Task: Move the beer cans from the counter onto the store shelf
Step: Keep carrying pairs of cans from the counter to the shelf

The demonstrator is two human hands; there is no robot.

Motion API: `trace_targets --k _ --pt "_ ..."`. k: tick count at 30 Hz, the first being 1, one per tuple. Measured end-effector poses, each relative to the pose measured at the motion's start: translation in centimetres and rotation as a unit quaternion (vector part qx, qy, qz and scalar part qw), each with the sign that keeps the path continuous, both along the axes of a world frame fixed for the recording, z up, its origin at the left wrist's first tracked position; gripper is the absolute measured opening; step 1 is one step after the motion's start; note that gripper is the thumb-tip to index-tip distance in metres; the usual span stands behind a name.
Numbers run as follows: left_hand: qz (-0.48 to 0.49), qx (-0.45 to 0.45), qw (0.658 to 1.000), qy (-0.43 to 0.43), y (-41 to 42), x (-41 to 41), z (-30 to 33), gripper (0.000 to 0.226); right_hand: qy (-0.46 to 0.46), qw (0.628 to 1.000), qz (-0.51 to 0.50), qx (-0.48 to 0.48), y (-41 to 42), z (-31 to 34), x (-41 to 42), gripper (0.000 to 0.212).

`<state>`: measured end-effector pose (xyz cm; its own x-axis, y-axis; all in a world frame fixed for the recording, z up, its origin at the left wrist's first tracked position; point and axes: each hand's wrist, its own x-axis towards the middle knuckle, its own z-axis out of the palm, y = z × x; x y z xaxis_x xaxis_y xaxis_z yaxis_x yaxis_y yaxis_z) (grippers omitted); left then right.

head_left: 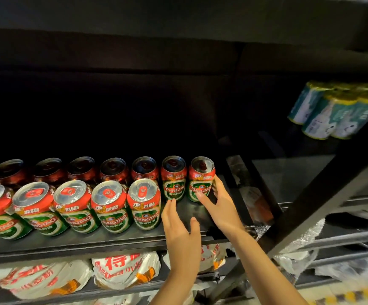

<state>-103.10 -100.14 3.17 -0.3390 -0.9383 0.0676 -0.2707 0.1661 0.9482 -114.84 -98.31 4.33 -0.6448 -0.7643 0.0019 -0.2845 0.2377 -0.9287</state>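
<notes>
Red and green beer cans stand in two rows on the black store shelf (112,241). The front row (110,208) ends about mid-frame, while the back row runs further right. My right hand (220,205) holds the rightmost back-row can (200,179), with the thumb on its front and the fingers on its right side; the can stands upright on the shelf. My left hand (179,225) is open above the shelf's front edge. Its straight fingertips reach the foot of the neighbouring back-row can (174,181). The counter is out of view.
Teal and white cans (332,113) stand on a neighbouring shelf at the upper right. A black slanted upright (310,205) borders the shelf on the right. White and red bags (125,271) fill the shelf below. Bare shelf board lies right of the front row.
</notes>
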Motion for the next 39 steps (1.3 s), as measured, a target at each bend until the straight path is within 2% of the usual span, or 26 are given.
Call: trace_targets --k 2,5,9,12,14,16,19,23,26,29,35,37,39 --pt "-0.061 0.004 0.997 -0.043 -0.1 1.5 0.1 0.058 0.032 0.998 -0.044 0.024 1.5 0.1 1.4 0.069" --pt "-0.189 -0.041 0.974 -0.122 -1.0 4.2 0.3 0.047 0.114 0.985 -0.103 0.075 5.6 0.1 4.6 0.055" --pt "-0.359 -0.135 0.897 -0.22 -2.3 7.1 1.6 0.036 0.147 0.961 -0.193 0.135 12.7 0.4 11.2 0.032" --pt "-0.436 -0.223 0.835 -0.252 -1.1 8.5 2.0 0.033 0.157 0.928 -0.28 0.191 18.7 -0.6 17.3 0.034" --pt "-0.506 -0.235 0.793 -0.245 1.0 9.4 2.3 0.029 0.129 0.901 -0.342 0.233 23.2 -1.4 22.1 0.035" --pt "-0.588 -0.23 0.739 -0.235 4.0 10.2 2.4 0.032 0.096 0.867 -0.407 0.272 27.5 -1.8 27.6 0.034" --pt "-0.694 -0.283 0.62 -0.234 10.1 12.1 2.0 0.041 0.051 0.796 -0.513 0.317 32.9 -2.0 36.3 0.035" --pt "-0.799 -0.3 0.478 -0.205 19.6 17.1 2.1 0.046 -0.018 0.702 -0.635 0.321 38.1 -1.3 47.6 0.036" --pt "-0.855 -0.313 0.383 -0.152 26.9 22.7 2.1 0.048 -0.047 0.645 -0.686 0.333 41.0 -0.8 56.1 0.036" --pt "-0.897 -0.299 0.309 -0.1 34.7 30.1 2.3 0.039 -0.074 0.581 -0.739 0.334 43.8 -0.3 65.4 0.036" --pt "-0.951 -0.255 0.169 -0.05 48.0 45.5 2.3 0.042 -0.149 0.436 -0.828 0.319 47.9 0.7 82.1 0.034" --pt "-0.96 -0.238 0.14 -0.038 51.0 49.8 2.4 0.042 -0.175 0.404 -0.844 0.307 49.0 1.0 85.9 0.034" --pt "-0.965 -0.228 0.124 -0.037 53.6 53.2 2.7 0.042 -0.191 0.388 -0.852 0.295 50.4 1.0 88.7 0.035"
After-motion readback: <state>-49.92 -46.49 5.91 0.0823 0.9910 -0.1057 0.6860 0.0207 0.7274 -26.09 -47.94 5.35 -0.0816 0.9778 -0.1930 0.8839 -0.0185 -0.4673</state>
